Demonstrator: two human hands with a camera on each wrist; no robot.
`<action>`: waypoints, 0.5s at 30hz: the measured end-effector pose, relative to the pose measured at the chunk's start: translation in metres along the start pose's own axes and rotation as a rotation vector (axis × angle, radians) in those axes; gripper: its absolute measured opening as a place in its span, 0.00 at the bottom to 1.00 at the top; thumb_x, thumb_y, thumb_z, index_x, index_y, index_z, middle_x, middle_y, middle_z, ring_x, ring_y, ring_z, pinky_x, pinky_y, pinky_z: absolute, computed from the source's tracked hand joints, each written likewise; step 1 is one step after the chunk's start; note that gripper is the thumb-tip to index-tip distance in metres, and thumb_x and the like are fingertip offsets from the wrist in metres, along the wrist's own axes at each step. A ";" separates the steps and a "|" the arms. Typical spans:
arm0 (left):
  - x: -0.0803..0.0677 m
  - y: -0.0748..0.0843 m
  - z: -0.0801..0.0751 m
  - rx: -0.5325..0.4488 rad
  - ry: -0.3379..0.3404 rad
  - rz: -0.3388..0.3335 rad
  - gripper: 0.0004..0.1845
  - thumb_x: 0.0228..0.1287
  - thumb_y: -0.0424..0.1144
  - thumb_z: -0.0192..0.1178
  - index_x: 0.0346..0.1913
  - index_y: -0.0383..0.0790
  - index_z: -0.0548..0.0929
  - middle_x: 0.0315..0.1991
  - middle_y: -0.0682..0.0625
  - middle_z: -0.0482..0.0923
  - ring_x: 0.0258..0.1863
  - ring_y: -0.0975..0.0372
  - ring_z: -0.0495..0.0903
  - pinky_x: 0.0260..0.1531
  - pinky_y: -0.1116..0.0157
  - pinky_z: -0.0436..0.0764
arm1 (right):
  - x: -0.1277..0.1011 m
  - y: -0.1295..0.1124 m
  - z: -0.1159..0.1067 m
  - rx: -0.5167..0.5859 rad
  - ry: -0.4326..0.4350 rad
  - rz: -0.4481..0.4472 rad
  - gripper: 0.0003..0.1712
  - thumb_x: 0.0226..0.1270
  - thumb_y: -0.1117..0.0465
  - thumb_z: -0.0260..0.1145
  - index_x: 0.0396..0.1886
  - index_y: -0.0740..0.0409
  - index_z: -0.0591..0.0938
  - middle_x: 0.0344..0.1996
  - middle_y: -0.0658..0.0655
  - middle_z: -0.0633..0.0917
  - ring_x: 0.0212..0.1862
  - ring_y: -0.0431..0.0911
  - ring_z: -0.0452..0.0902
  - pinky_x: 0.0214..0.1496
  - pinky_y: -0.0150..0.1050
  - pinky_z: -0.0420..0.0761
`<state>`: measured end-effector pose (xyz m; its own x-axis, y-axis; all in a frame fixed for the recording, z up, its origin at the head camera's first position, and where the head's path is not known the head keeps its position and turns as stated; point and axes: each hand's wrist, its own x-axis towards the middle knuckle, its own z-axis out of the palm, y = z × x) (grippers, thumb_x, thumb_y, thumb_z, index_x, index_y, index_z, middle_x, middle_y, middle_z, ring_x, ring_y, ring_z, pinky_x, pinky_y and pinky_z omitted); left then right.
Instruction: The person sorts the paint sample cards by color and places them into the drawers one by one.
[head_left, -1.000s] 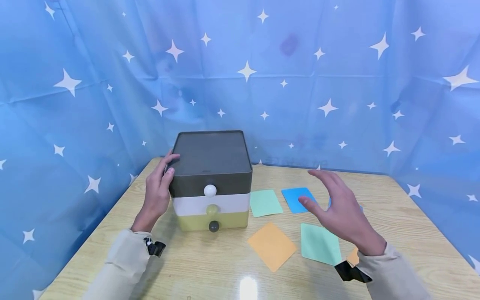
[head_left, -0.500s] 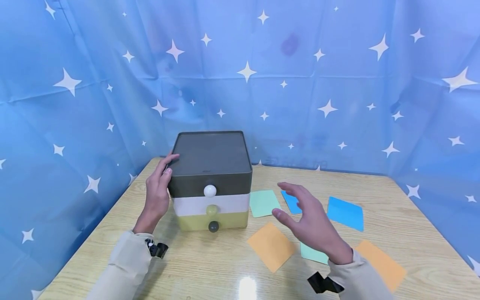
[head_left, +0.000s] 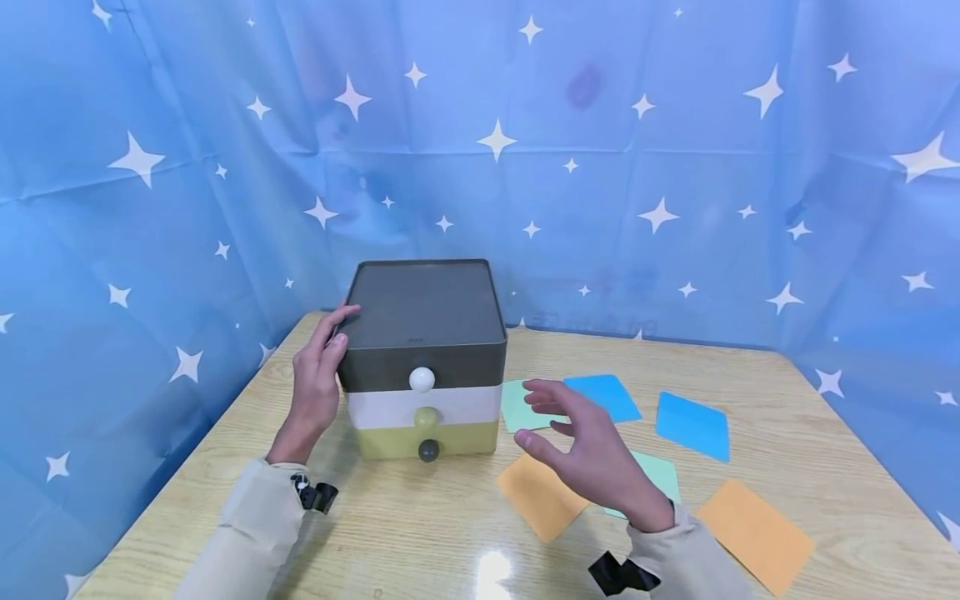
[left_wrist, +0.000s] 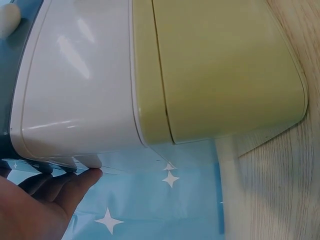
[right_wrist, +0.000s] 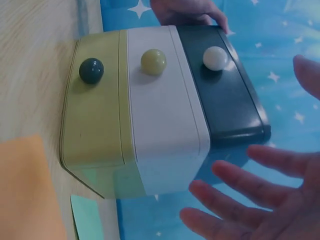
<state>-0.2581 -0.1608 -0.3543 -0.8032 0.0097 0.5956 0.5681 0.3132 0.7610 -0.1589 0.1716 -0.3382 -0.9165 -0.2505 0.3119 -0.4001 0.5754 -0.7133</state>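
A small three-drawer box (head_left: 423, 358) stands on the wooden table (head_left: 420, 517): dark grey top drawer with a white knob (head_left: 422, 379), white middle drawer with an olive knob (head_left: 426, 417), olive bottom drawer with a dark knob (head_left: 428, 450). All drawers look closed. My left hand (head_left: 318, 379) rests flat against the box's left side, fingertips at the top edge. My right hand (head_left: 581, 446) hovers open, fingers spread, just right of the box front, holding nothing. The right wrist view shows the box (right_wrist: 160, 110) and spread fingers (right_wrist: 250, 200).
Coloured cards lie on the table right of the box: a mint one (head_left: 517, 404), two blue ones (head_left: 607, 393) (head_left: 693, 427), two orange ones (head_left: 536, 496) (head_left: 753, 533), another mint one (head_left: 656, 475). A blue starred cloth (head_left: 675, 167) walls the table at back and sides.
My right hand has moved left and down over the cards, toward the front of the box. The left hand has stayed on the box's side.
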 end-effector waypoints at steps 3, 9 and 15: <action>-0.001 0.000 -0.001 0.001 0.001 -0.003 0.23 0.80 0.41 0.38 0.72 0.43 0.70 0.77 0.44 0.61 0.78 0.51 0.58 0.74 0.42 0.57 | 0.002 -0.001 0.004 0.043 -0.032 0.004 0.29 0.70 0.50 0.67 0.68 0.48 0.73 0.58 0.56 0.83 0.60 0.55 0.80 0.58 0.51 0.83; -0.002 0.000 -0.001 -0.012 -0.001 -0.005 0.23 0.80 0.40 0.38 0.72 0.43 0.70 0.78 0.44 0.61 0.79 0.51 0.57 0.74 0.42 0.57 | 0.011 -0.006 0.017 0.163 -0.095 0.018 0.26 0.72 0.52 0.64 0.67 0.53 0.74 0.56 0.61 0.83 0.57 0.54 0.83 0.57 0.48 0.83; -0.001 -0.001 -0.001 -0.027 -0.003 -0.001 0.23 0.80 0.40 0.38 0.71 0.42 0.71 0.78 0.44 0.61 0.79 0.51 0.57 0.74 0.42 0.57 | 0.023 -0.014 0.030 0.264 -0.130 0.110 0.24 0.74 0.50 0.63 0.65 0.51 0.75 0.55 0.58 0.85 0.58 0.51 0.81 0.57 0.47 0.78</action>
<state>-0.2575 -0.1621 -0.3549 -0.8043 0.0122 0.5941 0.5719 0.2873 0.7684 -0.1743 0.1348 -0.3397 -0.9399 -0.3052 0.1529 -0.2692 0.3871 -0.8819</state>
